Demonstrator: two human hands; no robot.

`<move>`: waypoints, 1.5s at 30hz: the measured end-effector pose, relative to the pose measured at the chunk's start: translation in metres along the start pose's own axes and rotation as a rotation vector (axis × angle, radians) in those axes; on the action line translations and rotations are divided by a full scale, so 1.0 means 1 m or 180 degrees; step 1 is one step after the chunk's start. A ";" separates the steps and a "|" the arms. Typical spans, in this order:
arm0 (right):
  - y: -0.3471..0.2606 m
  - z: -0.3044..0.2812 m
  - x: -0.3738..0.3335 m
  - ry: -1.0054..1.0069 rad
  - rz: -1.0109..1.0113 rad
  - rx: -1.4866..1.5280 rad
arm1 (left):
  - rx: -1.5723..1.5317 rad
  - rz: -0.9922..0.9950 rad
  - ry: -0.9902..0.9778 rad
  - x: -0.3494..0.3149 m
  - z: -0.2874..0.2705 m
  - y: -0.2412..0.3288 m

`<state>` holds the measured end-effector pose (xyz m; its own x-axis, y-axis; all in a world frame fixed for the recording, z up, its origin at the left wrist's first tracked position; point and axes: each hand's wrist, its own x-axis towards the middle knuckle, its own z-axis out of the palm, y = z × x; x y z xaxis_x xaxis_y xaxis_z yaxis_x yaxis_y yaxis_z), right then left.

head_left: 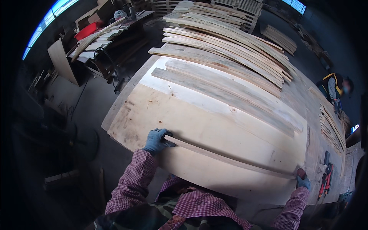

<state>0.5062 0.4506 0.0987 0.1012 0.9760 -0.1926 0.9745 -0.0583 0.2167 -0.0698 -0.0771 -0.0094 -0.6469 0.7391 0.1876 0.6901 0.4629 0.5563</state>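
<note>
A long, narrow wooden board [230, 160] lies across the near part of a pale plywood sheet [184, 111], seemingly on its edge. My left hand [156, 140], in a blue-grey glove, is closed around the board's left end. At its far right end is my right hand [304, 182], also gloved and curled at the tip of the board. Something reddish-brown [302, 173] shows at the right fingers; I cannot tell whether it belongs to the glove. Two more flat boards [230, 100] rest side by side on the sheet beyond.
A large stack of planks [226, 42] covers the table's far side. Red-handled tools [326, 180] lie near the right edge, with thin strips [331, 128] beyond. Another person [333, 88] stands at the right. A cluttered bench with a red container [87, 31] stands at far left.
</note>
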 end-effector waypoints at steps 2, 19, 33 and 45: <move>0.038 0.028 0.006 0.0210 0.0613 0.0762 | -0.0581 -0.0194 0.0015 0.003 -0.001 -0.004; -0.076 0.135 -0.130 0.1434 0.0267 0.1237 | 0.1041 0.1393 -0.0604 0.104 0.020 0.104; -0.080 0.139 -0.139 0.1960 -0.0005 0.1397 | 0.1177 0.2091 -0.0166 0.185 0.085 0.099; -0.078 0.132 -0.142 0.1753 0.0006 0.1379 | 0.2234 0.2254 0.0207 0.272 0.108 0.082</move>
<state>0.4426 0.2892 -0.0176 0.0984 0.9334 0.3451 0.9780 -0.0267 -0.2067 -0.1547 0.2147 -0.0003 -0.0144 0.9379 0.3467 0.9453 0.1258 -0.3011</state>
